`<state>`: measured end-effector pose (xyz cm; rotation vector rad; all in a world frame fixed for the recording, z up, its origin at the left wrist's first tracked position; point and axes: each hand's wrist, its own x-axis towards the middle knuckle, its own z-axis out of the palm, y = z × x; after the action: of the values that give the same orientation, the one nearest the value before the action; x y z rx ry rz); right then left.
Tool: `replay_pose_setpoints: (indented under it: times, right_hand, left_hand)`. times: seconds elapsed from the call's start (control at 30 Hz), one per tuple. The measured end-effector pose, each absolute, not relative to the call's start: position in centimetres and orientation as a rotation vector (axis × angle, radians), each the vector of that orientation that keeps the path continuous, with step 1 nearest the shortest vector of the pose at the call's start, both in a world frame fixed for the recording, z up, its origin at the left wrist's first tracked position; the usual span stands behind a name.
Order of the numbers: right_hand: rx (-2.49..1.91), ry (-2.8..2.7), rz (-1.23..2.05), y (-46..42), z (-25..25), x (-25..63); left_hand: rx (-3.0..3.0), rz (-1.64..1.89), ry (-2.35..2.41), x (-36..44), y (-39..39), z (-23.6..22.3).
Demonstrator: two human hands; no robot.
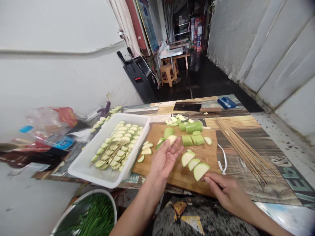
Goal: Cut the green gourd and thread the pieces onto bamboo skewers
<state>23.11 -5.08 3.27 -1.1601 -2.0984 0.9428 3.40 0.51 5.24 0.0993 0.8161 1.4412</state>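
Note:
My left hand (166, 160) is turned palm up over the cutting board (157, 168), a half-round zucchini slice (172, 140) pinched between thumb and fingers. Lower right, my right hand (225, 190) grips the near end of a skewer, most of which is hidden behind three half-round zucchini slices (201, 171) threaded on it. Its far end points toward my left hand. On the board behind my hands lie cut zucchini chunks (194, 127) and several loose slices (147, 151).
Left of the board, a white plastic tub (81, 168) holds many skewered slices. Bare bamboo skewers (241, 147) lie at right. A cleaver (188, 107) and a blue box (226, 103) sit at the far edge. Below left stands a bowl (115, 209) of green stalks.

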Motion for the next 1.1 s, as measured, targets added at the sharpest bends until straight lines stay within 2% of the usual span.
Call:
replay_pose_setpoints:
  times: [1.1]
  right_hand:
    - [-1.160,-2.079,1.009,-5.13,3.17,23.29]
  left_hand:
    - [0.132,1.478,0.832,3.76,0.40,5.39]
